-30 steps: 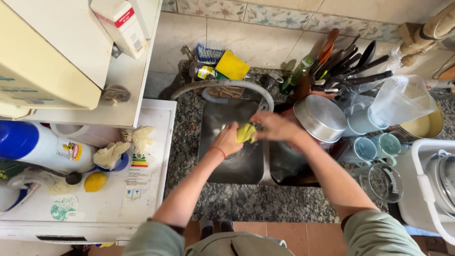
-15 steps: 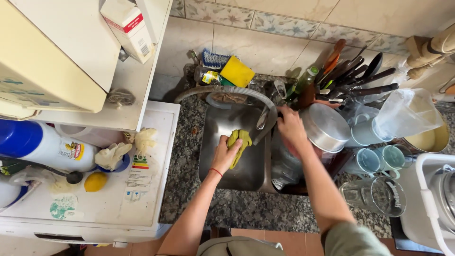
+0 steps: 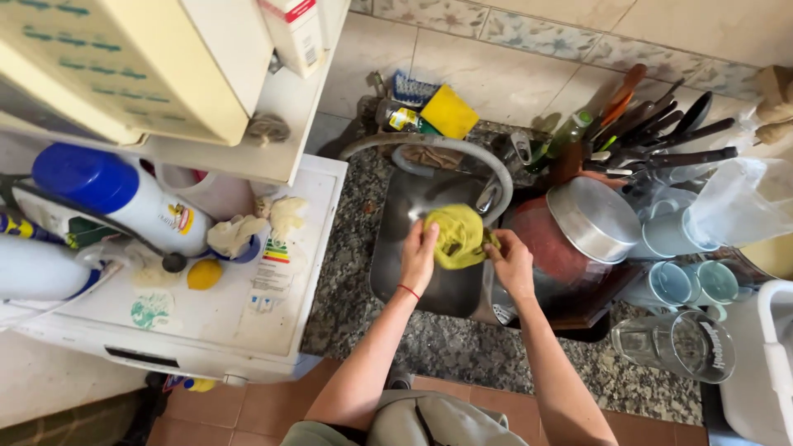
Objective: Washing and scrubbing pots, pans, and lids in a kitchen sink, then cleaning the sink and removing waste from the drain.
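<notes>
Over a steel sink (image 3: pixel 429 285) set in a speckled granite desk, both hands clamp a yellow-green cloth (image 3: pixel 457 235). Left hand (image 3: pixel 419 258) and right hand (image 3: pixel 510 263) would do best twisting opposite ways, low over the basin.

Granite counter (image 3: pixel 429 351) bears glass mug (image 3: pixel 673 345).

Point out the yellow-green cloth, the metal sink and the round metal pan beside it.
yellow-green cloth (image 3: pixel 457 235), head view: middle of the bunched cloth, held between both hands.
metal sink (image 3: pixel 398 281), head view: bare basin floor below the left hand.
round metal pan (image 3: pixel 593 219), head view: centre of its upturned base.
</notes>
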